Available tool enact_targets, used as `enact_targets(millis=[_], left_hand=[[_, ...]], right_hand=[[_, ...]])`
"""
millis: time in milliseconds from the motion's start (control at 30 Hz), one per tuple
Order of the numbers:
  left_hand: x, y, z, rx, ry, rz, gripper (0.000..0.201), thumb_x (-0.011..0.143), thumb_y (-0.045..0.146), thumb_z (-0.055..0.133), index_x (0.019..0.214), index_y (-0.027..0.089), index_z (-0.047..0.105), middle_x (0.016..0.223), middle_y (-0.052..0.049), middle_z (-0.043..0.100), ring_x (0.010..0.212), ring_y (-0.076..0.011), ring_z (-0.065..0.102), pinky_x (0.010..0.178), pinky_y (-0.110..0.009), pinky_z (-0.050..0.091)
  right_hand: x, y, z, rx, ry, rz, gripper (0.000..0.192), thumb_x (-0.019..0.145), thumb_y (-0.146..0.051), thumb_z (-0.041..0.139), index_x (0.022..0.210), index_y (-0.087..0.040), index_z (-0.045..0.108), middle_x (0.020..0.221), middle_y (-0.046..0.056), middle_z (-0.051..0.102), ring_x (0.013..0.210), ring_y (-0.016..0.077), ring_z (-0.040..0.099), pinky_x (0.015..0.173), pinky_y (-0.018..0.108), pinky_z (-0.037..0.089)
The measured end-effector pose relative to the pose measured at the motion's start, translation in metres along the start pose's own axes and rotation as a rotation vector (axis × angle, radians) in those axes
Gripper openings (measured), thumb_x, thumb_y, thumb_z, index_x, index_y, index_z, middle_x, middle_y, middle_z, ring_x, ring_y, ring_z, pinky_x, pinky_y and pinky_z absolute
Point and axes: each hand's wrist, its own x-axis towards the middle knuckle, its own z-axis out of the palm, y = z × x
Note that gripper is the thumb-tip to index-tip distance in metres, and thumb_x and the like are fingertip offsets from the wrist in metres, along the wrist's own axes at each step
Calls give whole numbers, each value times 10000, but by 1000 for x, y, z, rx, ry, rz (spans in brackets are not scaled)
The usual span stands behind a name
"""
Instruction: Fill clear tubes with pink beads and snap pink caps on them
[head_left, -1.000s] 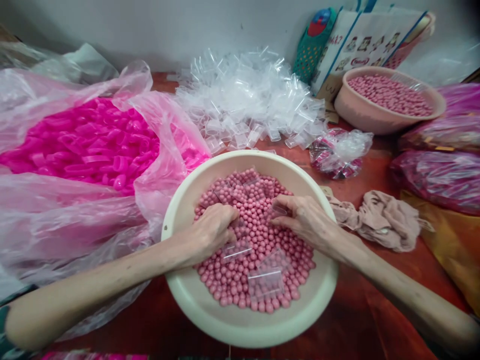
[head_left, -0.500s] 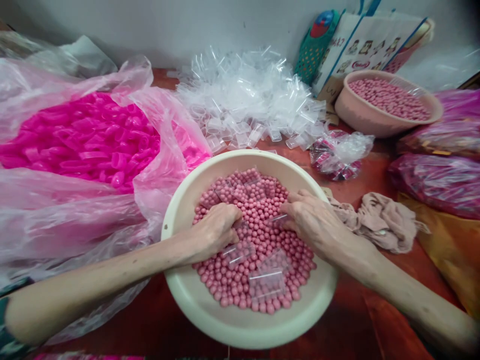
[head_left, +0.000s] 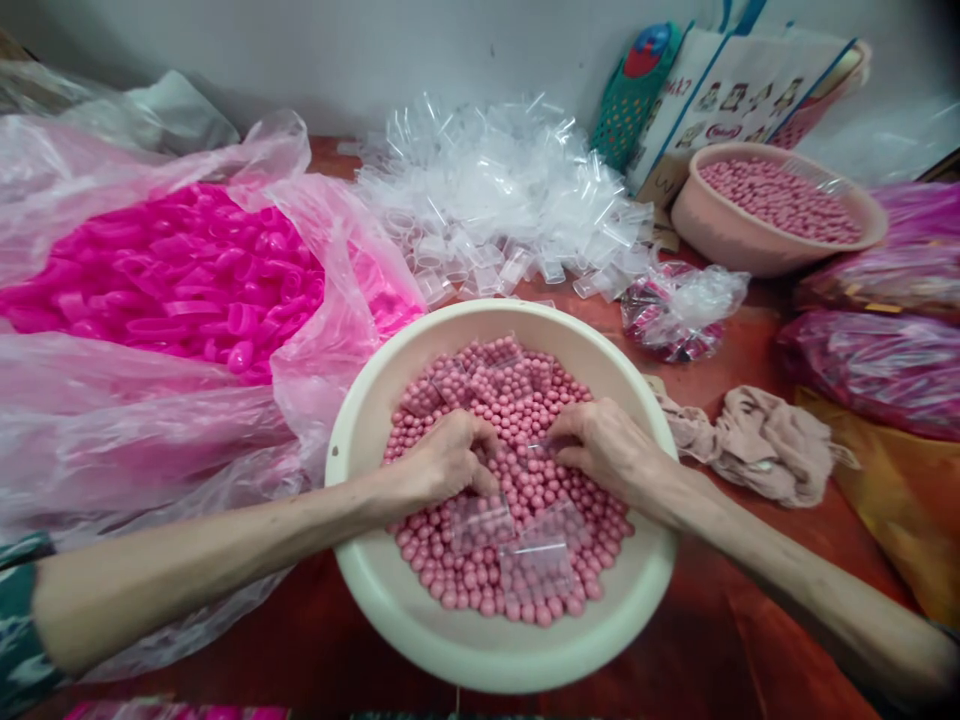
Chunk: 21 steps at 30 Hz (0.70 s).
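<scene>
A cream basin holds a heap of round pink beads. Inside it, my left hand bends down to the beads at the left of the middle, thumb and forefinger apart, with nothing visible between them. Opposite, my right hand has its fingers closed on one end of a small clear plastic sleeve, partly hidden by the fingertips. Nearer me, another clear sleeve lies flat on the beads, with others beside it. Several bead-filled sleeves rest at the far side of the heap.
Behind the basin is a pile of clear sleeves. On the left, an open plastic bag holds bright pink plastic pieces. A second basin of beads stands back right, near a crumpled cloth and purple bags.
My right hand has moved left toward the basin's middle with the clear sleeve. My left hand has shifted slightly right, and its thumb and forefinger have spread apart.
</scene>
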Motion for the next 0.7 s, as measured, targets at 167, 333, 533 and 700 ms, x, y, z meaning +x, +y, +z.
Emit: enact_targets(millis=[167,333,533,700], left_hand=[[-7,11,0,-180,-27,-21,156,610,135,615,756,134,559,683,13,589,612,-125,559,563,-235,436],[-9,9,-5,-195,38,6,176,618,164,639,771,139,557,671,14,583,606,-132,558,571,-248,426],[-8,7,-18,217,244,9,225,621,247,668,566,152,472,542,58,454,553,-103,429,540,-239,299],[-6,9,-13,244,242,-9,282,603,231,678,526,157,417,507,72,374,522,-90,346,507,-245,229]], right_hand=[[3,-12,-8,107,-16,23,98,735,-229,632,732,-148,686,565,-35,563,563,114,507,534,226,341],[-1,-11,-13,148,-3,9,115,774,-234,603,771,-152,684,615,-30,583,595,112,504,551,225,334],[-13,-12,-10,-343,168,-7,150,843,-138,459,799,-166,600,793,68,582,719,179,487,629,286,342],[-9,-23,5,-495,104,-49,143,825,-85,441,818,-155,566,851,107,565,774,216,478,639,318,347]])
